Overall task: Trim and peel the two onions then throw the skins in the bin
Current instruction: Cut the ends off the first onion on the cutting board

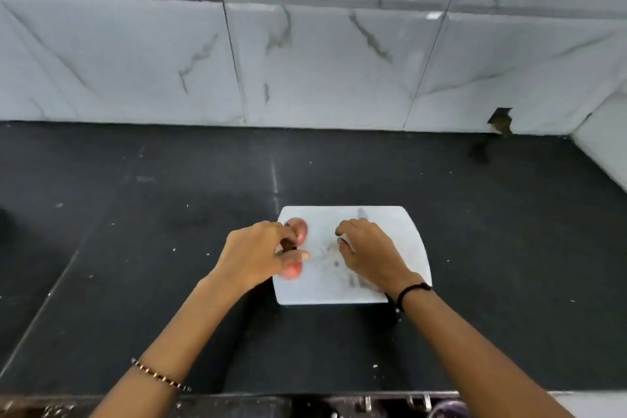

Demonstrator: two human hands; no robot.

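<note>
Two pinkish peeled onions lie at the left edge of the white cutting board [390,231], one farther away [300,230] and one nearer [292,271]. My left hand [256,253] hovers over them and pinches a dark brown bit of onion skin [286,244] between thumb and fingers. My right hand [368,253] rests curled on the middle of the board, with a pale piece of skin [346,241] caught between thumb and fingers. Thin skin scraps [330,256] lie between the hands. A grey knife tip [362,213] shows beyond the right hand; the rest of the knife is mostly hidden.
The board sits on a black countertop [152,231] dotted with small white flecks. A marble-tiled wall [322,71] closes the back and the right corner. The counter's front edge [305,394] runs below my forearms, with metal fittings under it. No bin is in view.
</note>
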